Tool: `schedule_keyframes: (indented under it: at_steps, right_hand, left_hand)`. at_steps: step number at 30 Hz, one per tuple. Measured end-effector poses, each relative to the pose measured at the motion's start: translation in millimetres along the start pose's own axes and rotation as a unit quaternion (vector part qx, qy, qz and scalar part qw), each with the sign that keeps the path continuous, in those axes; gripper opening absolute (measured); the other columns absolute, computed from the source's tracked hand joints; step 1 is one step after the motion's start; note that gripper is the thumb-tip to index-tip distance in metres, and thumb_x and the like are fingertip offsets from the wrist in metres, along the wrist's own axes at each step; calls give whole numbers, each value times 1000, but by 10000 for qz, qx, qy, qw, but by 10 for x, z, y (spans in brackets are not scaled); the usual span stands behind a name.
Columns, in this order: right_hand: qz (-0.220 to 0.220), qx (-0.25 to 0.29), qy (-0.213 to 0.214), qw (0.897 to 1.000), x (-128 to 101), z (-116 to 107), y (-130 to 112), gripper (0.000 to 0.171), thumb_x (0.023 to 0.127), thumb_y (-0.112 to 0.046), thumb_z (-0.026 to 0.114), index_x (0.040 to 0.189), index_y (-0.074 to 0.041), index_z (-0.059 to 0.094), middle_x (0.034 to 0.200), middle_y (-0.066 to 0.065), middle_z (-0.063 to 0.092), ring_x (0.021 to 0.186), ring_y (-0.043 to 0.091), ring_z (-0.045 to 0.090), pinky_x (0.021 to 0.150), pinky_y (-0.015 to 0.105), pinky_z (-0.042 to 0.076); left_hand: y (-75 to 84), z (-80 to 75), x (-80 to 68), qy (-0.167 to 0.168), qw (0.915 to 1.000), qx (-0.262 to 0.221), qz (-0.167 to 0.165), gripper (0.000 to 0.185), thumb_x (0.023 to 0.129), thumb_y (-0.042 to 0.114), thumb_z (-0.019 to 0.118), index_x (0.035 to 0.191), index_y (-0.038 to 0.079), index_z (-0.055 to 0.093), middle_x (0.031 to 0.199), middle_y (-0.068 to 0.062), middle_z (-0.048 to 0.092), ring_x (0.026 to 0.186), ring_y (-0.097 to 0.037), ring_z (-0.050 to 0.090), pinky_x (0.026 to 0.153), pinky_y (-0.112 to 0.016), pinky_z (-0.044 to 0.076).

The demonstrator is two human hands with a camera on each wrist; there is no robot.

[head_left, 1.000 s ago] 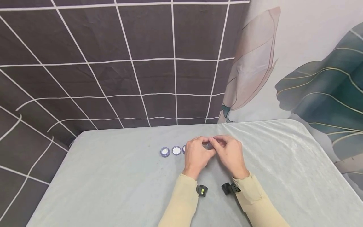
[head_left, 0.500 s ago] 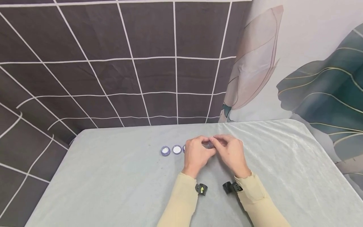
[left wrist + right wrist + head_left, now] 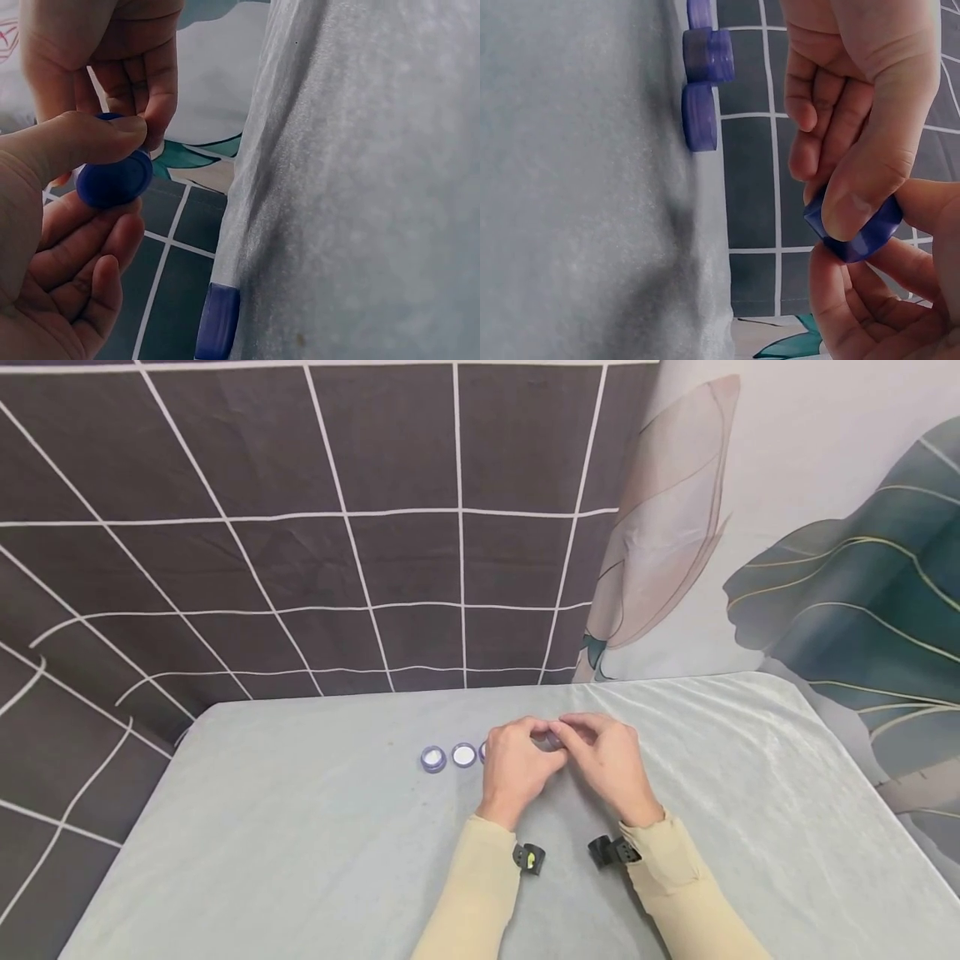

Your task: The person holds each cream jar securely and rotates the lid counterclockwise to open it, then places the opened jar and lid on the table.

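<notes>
Both hands meet over the back half of the cloth-covered table, in the head view. Between them is a small round purple jar [image 3: 114, 181], seen as a dark blue disc in the left wrist view and a faceted edge in the right wrist view. My left hand [image 3: 517, 770] pinches it, thumb laid across its side. From the other side my right hand [image 3: 609, 766] grips the same jar [image 3: 866, 236] with thumb and fingers. Fingers hide much of it. Left of my left hand, an open purple jar [image 3: 432, 759] and a purple lid [image 3: 464, 755] with a white inside lie in a row.
A third purple piece [image 3: 483, 752] sits mostly behind my left hand. A pale grey velvety cloth [image 3: 315, 827] covers the table. Behind it hangs a dark sheet with white grid lines [image 3: 397, 560], and a leaf-patterned curtain [image 3: 847, 577] at right.
Both hands stay joined in almost the same spot. A little more purple of the held jar shows between the fingers now. The pieces on the table have not moved.
</notes>
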State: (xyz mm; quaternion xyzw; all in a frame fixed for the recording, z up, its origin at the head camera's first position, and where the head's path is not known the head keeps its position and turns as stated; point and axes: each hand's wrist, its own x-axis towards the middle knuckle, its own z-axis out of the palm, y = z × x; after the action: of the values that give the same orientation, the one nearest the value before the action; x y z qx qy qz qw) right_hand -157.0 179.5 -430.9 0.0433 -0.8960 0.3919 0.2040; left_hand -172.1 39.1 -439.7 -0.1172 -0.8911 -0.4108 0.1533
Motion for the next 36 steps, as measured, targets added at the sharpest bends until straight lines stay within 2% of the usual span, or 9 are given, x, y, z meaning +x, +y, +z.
schedule_keyframes:
  at_steps: [9,17,29,36]
  right_hand:
    - [-141,-29,-14,9999,19,-9,9,26,92,-24,74,103,0,77,90,10,77,80,23,74,76,44,56]
    - [-34,171,-114,9998,30,-16,23,27,93,-24,72,107,-1,76,92,10,77,82,21,74,77,43,57]
    - [44,322,-198,9993,13,-20,7,25,93,-21,70,109,-1,75,92,8,76,80,20,73,74,41,58]
    - [3,428,-206,9989,16,-14,5,25,93,-19,69,109,0,73,98,12,75,84,24,73,77,41,59]
  left_hand:
    - [17,-3,17,-58,10000,48,20,24,70,33,83,90,20,80,82,8,73,80,-16,69,72,-31,51]
    - [11,5,36,-146,9999,-26,-85,27,71,33,83,95,20,80,85,7,74,84,-16,69,76,-32,52]
    - [8,-7,32,-221,9997,-55,-91,28,72,31,83,97,19,80,86,8,75,84,-14,70,74,-29,52]
    - [9,-9,37,-192,9997,-86,-98,30,72,31,84,98,18,80,85,7,75,83,-14,70,73,-30,52]
